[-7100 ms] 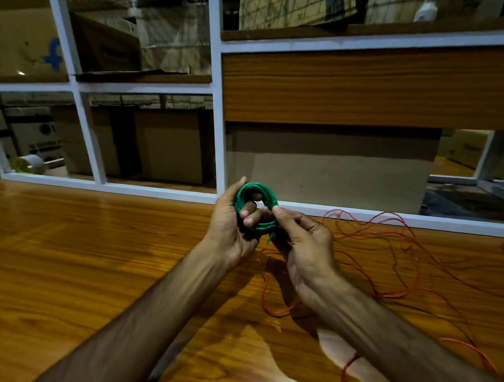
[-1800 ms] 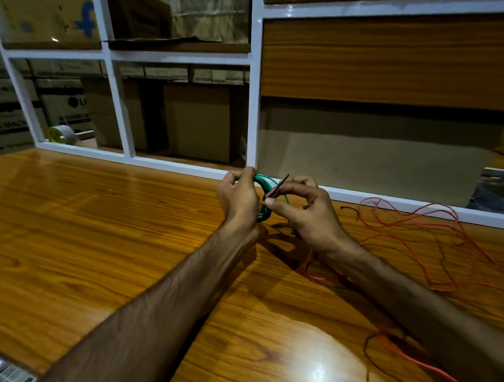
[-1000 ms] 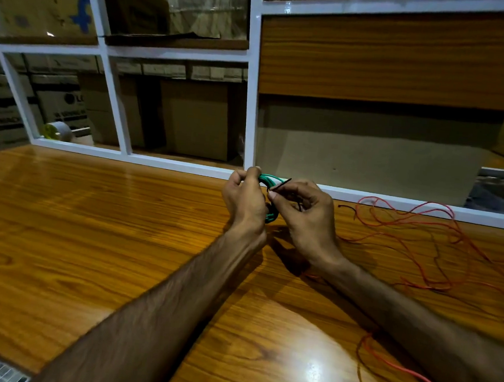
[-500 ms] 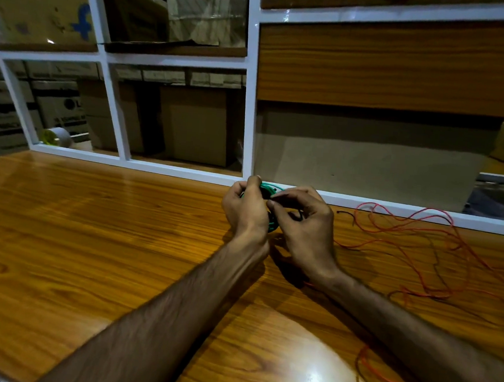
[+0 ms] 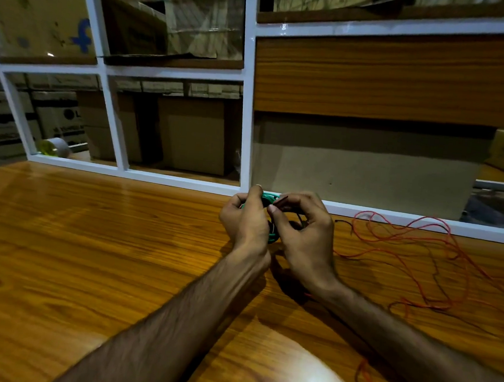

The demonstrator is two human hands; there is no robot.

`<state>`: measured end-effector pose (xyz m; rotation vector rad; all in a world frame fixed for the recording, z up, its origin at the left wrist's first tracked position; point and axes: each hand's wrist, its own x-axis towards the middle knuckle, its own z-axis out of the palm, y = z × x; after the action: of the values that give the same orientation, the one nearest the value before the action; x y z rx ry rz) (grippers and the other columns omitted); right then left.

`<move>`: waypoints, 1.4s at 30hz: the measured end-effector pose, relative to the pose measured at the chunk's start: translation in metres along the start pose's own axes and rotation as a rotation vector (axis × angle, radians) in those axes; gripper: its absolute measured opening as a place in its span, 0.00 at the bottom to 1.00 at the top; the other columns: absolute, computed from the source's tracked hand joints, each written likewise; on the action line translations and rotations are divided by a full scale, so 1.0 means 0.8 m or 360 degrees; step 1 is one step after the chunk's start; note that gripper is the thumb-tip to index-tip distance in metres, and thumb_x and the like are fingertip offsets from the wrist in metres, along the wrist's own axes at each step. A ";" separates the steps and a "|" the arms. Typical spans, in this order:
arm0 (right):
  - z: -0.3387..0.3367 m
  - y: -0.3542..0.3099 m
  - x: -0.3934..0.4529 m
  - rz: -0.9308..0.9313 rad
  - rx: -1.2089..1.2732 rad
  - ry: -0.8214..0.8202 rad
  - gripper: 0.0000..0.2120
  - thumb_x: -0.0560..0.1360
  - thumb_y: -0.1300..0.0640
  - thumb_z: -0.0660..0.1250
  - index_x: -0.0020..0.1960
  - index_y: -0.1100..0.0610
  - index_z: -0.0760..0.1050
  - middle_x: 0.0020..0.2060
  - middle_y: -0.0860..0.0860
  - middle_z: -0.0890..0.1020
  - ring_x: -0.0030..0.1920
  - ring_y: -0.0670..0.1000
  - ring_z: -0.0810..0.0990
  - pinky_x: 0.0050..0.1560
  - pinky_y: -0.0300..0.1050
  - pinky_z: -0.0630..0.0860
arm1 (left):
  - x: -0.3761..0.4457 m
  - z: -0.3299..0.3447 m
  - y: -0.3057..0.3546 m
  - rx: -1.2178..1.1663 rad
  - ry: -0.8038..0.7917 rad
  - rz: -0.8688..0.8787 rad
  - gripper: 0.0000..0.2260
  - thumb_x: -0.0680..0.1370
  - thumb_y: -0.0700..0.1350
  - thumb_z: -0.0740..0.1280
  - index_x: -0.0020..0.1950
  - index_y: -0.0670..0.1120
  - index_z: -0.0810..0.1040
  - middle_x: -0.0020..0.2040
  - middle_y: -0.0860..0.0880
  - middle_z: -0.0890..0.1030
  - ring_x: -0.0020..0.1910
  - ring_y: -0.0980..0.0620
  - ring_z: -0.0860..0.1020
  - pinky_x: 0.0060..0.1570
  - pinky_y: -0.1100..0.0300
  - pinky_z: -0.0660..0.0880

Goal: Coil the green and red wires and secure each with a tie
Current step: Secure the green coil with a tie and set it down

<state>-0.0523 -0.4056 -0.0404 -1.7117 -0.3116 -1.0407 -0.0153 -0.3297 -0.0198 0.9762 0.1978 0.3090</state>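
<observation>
Above the counter (image 5: 87, 252), left hand (image 5: 246, 221) grips the green coil (image 5: 270, 198), right hand (image 5: 305, 229) pinches a dark tie (image 5: 281, 200) at its top; red wire (image 5: 416, 251) sprawls loose, right.

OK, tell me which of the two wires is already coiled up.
The green wire: it is a tight coil gripped in the left hand, with the right hand at it. The red wire lies loose on the table.

**Wires and tie: state**

Thin green plastic-coated wire (image 5: 270, 199), coiled into a small ring, held upright off the tabletop. Short dark tie strip (image 5: 281, 200) against its 1 o'clock edge. Long thin red wire (image 5: 405, 234) uncoiled, sprawling at 3 o'clock.
</observation>
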 end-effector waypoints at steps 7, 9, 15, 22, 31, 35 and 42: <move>-0.005 -0.004 0.001 -0.0136 -0.0167 0.0013 0.06 0.74 0.63 0.75 0.49 0.56 0.83 0.48 0.45 0.82 0.51 0.45 0.82 0.47 0.51 0.82 | -0.004 0.002 0.003 -0.0021 0.0018 0.0012 0.09 0.77 0.42 0.73 0.37 0.43 0.78 0.37 0.44 0.81 0.39 0.47 0.80 0.43 0.49 0.80; -0.006 -0.004 0.000 -0.0121 -0.0175 0.0001 0.06 0.74 0.63 0.75 0.49 0.56 0.82 0.47 0.45 0.82 0.50 0.45 0.82 0.47 0.52 0.81 | -0.005 0.001 0.002 -0.0018 0.0023 0.0023 0.09 0.77 0.41 0.73 0.37 0.43 0.79 0.37 0.44 0.81 0.39 0.47 0.80 0.43 0.50 0.79; -0.005 -0.008 0.001 0.0093 0.0020 -0.0020 0.03 0.74 0.61 0.75 0.47 0.56 0.82 0.44 0.45 0.83 0.47 0.47 0.84 0.46 0.54 0.83 | -0.003 0.001 0.002 -0.0014 0.0053 0.0064 0.14 0.76 0.42 0.73 0.32 0.46 0.74 0.33 0.45 0.75 0.33 0.49 0.72 0.37 0.54 0.70; 0.002 -0.012 0.000 0.0496 0.0392 0.0099 0.03 0.76 0.62 0.74 0.45 0.55 0.83 0.41 0.49 0.86 0.44 0.46 0.84 0.45 0.46 0.81 | -0.005 0.000 0.001 -0.0024 0.0031 0.0064 0.14 0.77 0.41 0.72 0.32 0.46 0.74 0.32 0.47 0.73 0.31 0.50 0.69 0.35 0.58 0.68; 0.002 -0.020 0.003 0.0802 0.0733 0.0147 0.06 0.75 0.63 0.75 0.50 0.56 0.80 0.45 0.51 0.86 0.47 0.46 0.85 0.49 0.43 0.82 | -0.008 0.000 0.006 -0.0018 0.0007 0.0090 0.17 0.77 0.42 0.73 0.30 0.49 0.75 0.31 0.49 0.74 0.32 0.52 0.71 0.34 0.59 0.69; -0.001 -0.019 0.006 0.0834 0.0665 0.0165 0.03 0.76 0.60 0.74 0.48 0.54 0.83 0.46 0.51 0.87 0.50 0.49 0.86 0.50 0.48 0.84 | -0.012 0.000 0.006 0.0022 -0.0029 0.0124 0.14 0.78 0.43 0.73 0.34 0.47 0.75 0.33 0.48 0.74 0.34 0.52 0.72 0.32 0.59 0.69; 0.002 -0.023 0.005 0.0816 0.0667 0.0156 0.03 0.75 0.61 0.74 0.47 0.55 0.84 0.44 0.51 0.87 0.47 0.48 0.86 0.49 0.46 0.83 | -0.018 -0.001 0.012 0.0031 -0.0010 0.0137 0.11 0.78 0.41 0.71 0.36 0.45 0.77 0.36 0.47 0.78 0.37 0.51 0.74 0.34 0.58 0.72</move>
<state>-0.0611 -0.3976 -0.0256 -1.2612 -0.0156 -0.6221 -0.0309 -0.3288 -0.0116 1.0065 0.1533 0.3833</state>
